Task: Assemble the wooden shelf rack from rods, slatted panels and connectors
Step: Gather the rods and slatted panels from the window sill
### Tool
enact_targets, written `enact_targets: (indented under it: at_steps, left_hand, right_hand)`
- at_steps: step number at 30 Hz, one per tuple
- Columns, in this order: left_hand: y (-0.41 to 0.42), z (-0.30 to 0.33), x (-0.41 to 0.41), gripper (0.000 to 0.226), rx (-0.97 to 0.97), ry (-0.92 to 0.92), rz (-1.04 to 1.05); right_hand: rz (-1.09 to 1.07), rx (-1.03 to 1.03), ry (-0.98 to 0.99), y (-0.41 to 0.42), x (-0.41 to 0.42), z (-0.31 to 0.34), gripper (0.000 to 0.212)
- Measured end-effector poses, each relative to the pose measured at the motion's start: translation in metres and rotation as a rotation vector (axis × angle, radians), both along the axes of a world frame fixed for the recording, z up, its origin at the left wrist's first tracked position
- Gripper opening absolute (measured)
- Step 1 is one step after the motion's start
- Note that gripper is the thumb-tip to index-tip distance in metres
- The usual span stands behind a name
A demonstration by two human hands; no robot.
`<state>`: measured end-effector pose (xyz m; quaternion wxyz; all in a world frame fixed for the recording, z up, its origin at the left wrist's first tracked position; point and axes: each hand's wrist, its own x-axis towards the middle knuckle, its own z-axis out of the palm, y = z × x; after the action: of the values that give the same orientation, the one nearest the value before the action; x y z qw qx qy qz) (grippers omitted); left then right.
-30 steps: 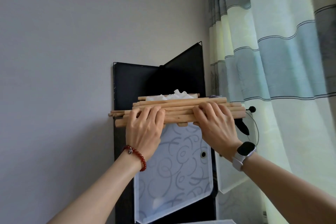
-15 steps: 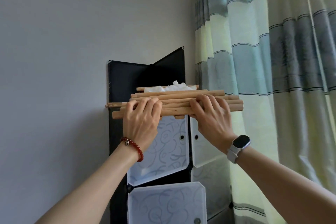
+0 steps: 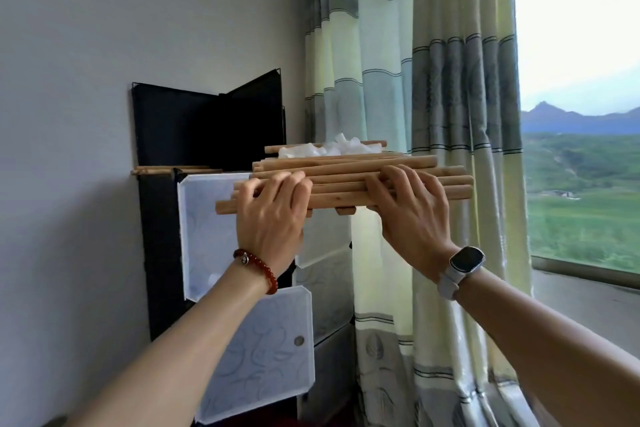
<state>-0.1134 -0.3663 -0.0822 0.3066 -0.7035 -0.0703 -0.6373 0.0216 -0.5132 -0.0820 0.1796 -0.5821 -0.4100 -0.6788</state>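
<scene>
A stacked bundle of wooden rods and slatted panels (image 3: 346,180) hangs in the air in front of the cabinet's top, level and lengthwise. My left hand (image 3: 272,215) grips its left part, fingers curled over the top rods. My right hand (image 3: 412,208) grips the right part the same way. A heap of white plastic connectors (image 3: 329,148) lies on top of the bundle at the back. A few thin rods (image 3: 162,170) stay on the cabinet's top at the left.
A black cube cabinet (image 3: 159,253) with white patterned doors (image 3: 256,357) stands against the grey wall (image 3: 104,45). Striped curtains (image 3: 415,80) hang right of it. A window (image 3: 581,149) and its sill (image 3: 588,274) are at the far right.
Both hands have pulled the bundle off the cabinet's top toward me and to the right. A few thin rods stayed behind on the cabinet. The view has swung right, showing the window.
</scene>
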Motion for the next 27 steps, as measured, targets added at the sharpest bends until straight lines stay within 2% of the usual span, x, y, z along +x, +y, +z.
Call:
enact_targets:
  at_steps: [6,15,27]
  left_hand:
    - [-0.046,-0.017,0.008,0.035,-0.035,0.087,-0.200]
    - [-0.154,-0.045,0.030,0.029,-0.041,0.194,-0.583]
    - [-0.368,-0.086,0.091,0.029,-0.028,0.247,-0.968]
  right_hand:
    - [-0.216,0.034,-0.032,-0.072,-0.024,-0.019,0.034]
    - [-0.585,-0.008,0.039,-0.206,-0.077,-0.050,0.028]
    - [-1.011,-0.048,0.129,-0.415,-0.100,-0.090,0.034]
